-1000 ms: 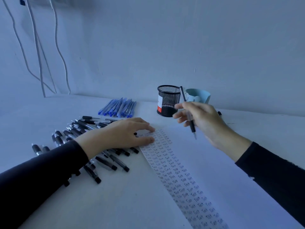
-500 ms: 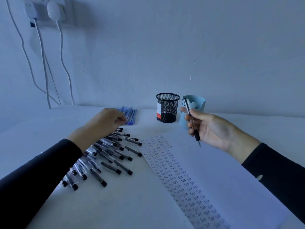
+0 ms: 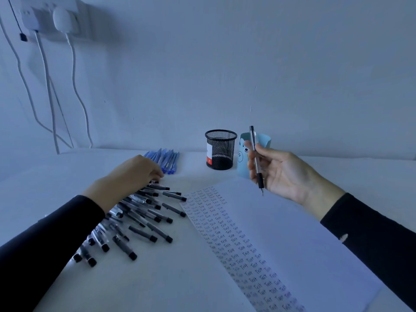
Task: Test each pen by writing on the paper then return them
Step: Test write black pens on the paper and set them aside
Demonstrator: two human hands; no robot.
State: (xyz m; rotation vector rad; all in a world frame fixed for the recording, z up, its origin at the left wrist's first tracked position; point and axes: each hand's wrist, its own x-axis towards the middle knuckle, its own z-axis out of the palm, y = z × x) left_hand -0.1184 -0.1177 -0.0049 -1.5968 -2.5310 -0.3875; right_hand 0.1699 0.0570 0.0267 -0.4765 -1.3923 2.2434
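The right hand [image 3: 286, 172] is raised above the far end of the paper [image 3: 292, 233], palm turned toward the camera. Its grip is closed on a black retractable pen [image 3: 255, 154], pinched between thumb and fingers and held nearly upright, with the clicker end up and the tip pointing down, clear of the sheet.

The paper lies on the white table [image 3: 157, 278], and its left strip is filled with rows of the handwritten word "Test"; the rest of the sheet is blank.

Left of the paper lies a loose pile of black capped pens [image 3: 144, 221], fanned out with their caps mostly pointing toward the paper. The left hand [image 3: 132, 176] rests palm down on the far end of that pile, fingers curled onto a pen there; the fingertips are hidden from view, so I cannot tell whether its grip has closed on one.

Beyond the pile, toward the wall, a row of blue pens [image 3: 166, 159] lies side by side. Beyond the paper's far edge stands a black mesh pen cup [image 3: 220, 149], and just right of it a light blue cup with a bear face [image 3: 244, 158], partly hidden behind the right hand. Both arms wear dark sleeves. White cables [image 3: 47, 86] hang down the wall well left of the mesh cup.
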